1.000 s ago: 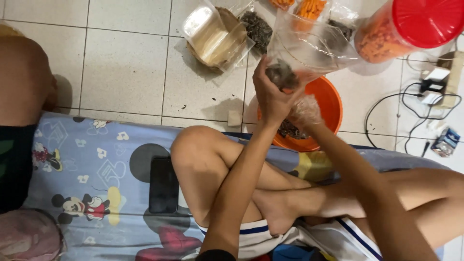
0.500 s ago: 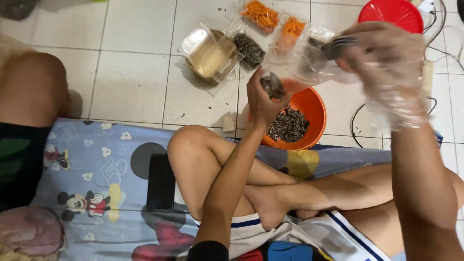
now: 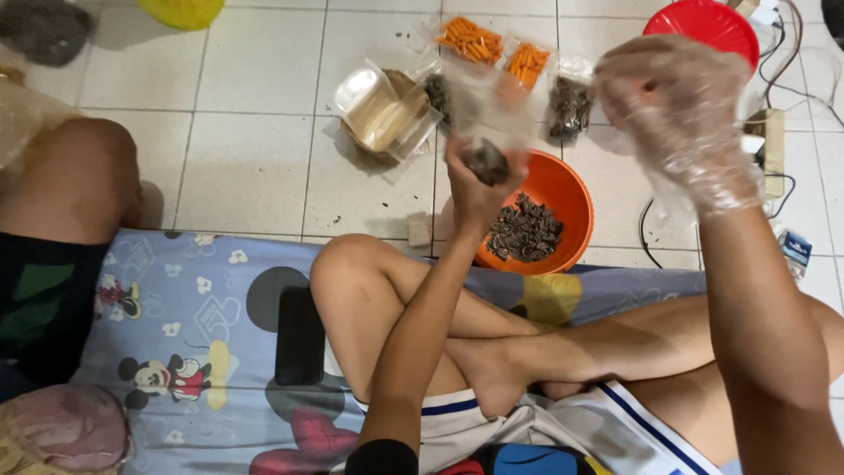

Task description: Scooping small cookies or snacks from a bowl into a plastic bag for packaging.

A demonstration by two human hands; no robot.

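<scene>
Head view: the gloved right hand (image 3: pixel 677 114) has lifted clear of the orange bowl (image 3: pixel 563 189) of sunflower seeds (image 3: pixel 526 233), fingers loosely curled, while the left hand (image 3: pixel 475 189) stays clamped on a part-filled clear bag (image 3: pixel 486 132) above the bowl's near rim.

White tiled floor (image 3: pixel 255 167) carries a round orange plastic bowl (image 3: pixel 563 189) of dark seeds just beyond the left hand (image 3: pixel 475 189). Clear sealed snack bags (image 3: pixel 470 40) lie farther out; blue cartoon-print cloth mat (image 3: pixel 176 290) spreads nearer, under both arms.

Clear plastic glove (right grip (image 3: pixel 677 110)), white blue-striped shorts (image 3: pixel 545 431)
</scene>
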